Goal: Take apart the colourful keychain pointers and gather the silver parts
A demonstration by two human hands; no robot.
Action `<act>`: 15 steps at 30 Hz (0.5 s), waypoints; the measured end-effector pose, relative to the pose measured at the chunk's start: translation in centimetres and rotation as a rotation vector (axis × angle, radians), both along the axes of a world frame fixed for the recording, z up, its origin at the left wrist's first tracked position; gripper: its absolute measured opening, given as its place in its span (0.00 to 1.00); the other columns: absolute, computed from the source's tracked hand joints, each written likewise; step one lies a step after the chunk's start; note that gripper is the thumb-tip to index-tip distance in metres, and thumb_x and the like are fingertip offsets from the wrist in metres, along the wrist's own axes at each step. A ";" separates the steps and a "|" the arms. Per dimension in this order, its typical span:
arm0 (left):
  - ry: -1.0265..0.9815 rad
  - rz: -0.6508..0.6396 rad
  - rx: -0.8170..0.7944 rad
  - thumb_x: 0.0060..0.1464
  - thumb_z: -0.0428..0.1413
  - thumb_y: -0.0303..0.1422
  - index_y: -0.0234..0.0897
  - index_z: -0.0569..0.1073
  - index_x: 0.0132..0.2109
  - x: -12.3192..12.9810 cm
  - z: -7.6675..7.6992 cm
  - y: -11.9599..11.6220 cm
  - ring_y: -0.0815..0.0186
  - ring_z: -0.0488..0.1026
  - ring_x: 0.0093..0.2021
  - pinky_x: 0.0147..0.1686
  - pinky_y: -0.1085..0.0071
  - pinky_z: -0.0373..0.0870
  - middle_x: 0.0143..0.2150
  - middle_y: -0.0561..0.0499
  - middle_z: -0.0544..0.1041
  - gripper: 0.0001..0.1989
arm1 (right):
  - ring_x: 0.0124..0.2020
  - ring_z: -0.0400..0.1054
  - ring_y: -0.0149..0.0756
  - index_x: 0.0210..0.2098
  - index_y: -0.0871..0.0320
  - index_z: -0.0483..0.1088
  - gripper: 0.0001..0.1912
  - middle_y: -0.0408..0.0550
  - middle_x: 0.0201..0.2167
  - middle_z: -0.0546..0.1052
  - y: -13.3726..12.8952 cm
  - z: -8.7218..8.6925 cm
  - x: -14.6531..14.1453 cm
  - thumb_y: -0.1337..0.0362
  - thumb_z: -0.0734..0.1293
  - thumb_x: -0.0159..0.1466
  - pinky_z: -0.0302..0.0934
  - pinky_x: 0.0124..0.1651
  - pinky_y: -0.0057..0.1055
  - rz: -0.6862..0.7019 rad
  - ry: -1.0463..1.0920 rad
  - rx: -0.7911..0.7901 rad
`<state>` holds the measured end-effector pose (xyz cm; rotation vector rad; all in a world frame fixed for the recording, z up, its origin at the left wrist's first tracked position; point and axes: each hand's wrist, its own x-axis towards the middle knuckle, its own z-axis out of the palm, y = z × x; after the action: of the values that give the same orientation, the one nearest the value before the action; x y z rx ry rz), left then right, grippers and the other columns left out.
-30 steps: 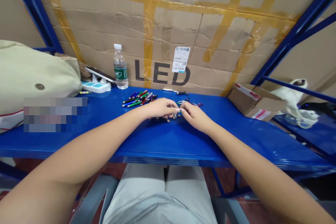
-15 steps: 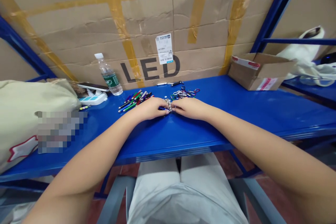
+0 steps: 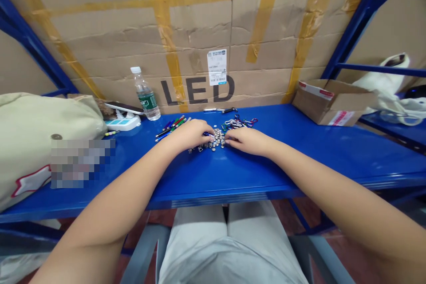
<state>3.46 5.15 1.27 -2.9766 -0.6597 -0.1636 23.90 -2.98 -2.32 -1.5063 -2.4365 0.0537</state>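
A spread of small shiny silver round pieces, like button cells (image 3: 218, 138), lies on the blue table (image 3: 213, 173) between my hands. My left hand (image 3: 195, 135) arches over the left side of it, thumb and fingers apart; something dark blue shows under its fingertips. My right hand (image 3: 245, 140) rests at the right edge, fingers loosely bent and touching the pieces. Slim metallic coloured tubes, like pen torches (image 3: 169, 128), lie in a heap behind my left hand, partly hidden by it. Behind my right hand is a heap of coloured carabiners (image 3: 238, 122).
A silver and black pen-like item (image 3: 219, 110) lies at the back. At left stand a water bottle (image 3: 147, 97), a power strip (image 3: 123, 123) with a phone (image 3: 124, 107) on it, and a cream bag (image 3: 43, 120). An open cardboard box (image 3: 333, 102) sits at right.
My hands have moved slightly apart. The silver pieces, mostly covered by my fingers before, now lie spread out and visible between them. The camera view has shifted a little.
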 end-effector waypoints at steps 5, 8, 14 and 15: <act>-0.163 0.123 0.025 0.58 0.49 0.37 0.38 0.76 0.46 -1.8 1.4 1.9 0.61 0.72 0.44 0.45 0.68 0.65 0.44 0.48 0.77 0.15 | 0.31 0.66 0.34 0.37 0.58 0.69 0.10 0.47 0.31 0.75 0.0 0.2 0.5 0.61 0.58 0.65 0.55 0.33 0.28 -0.054 0.103 0.005; -0.214 0.252 0.061 0.57 0.49 0.38 0.38 0.75 0.46 -3.5 2.1 3.5 0.60 0.72 0.45 0.46 0.67 0.65 0.44 0.48 0.78 0.15 | 0.27 0.64 0.33 0.36 0.58 0.66 0.08 0.45 0.27 0.73 -0.1 0.3 0.6 0.62 0.58 0.65 0.54 0.31 0.28 -0.123 0.162 0.016; -0.122 0.384 -0.030 0.53 0.52 0.39 0.38 0.77 0.37 -5.2 1.1 5.6 0.60 0.73 0.37 0.38 0.68 0.65 0.37 0.46 0.78 0.12 | 0.28 0.64 0.34 0.34 0.57 0.63 0.06 0.45 0.28 0.72 -0.4 0.2 0.0 0.63 0.57 0.64 0.54 0.31 0.29 -0.153 0.136 0.030; -0.087 0.390 -0.052 0.52 0.53 0.38 0.38 0.77 0.35 -5.2 0.8 5.8 0.60 0.72 0.35 0.36 0.68 0.64 0.35 0.46 0.78 0.11 | 0.28 0.65 0.33 0.35 0.57 0.63 0.06 0.45 0.28 0.72 -0.5 0.2 -0.3 0.64 0.57 0.64 0.54 0.32 0.29 -0.143 0.122 0.020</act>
<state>-1.72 11.00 2.03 -2.8286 -1.2523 -0.2496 23.61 -3.43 -2.15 -1.6148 -2.2226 0.0899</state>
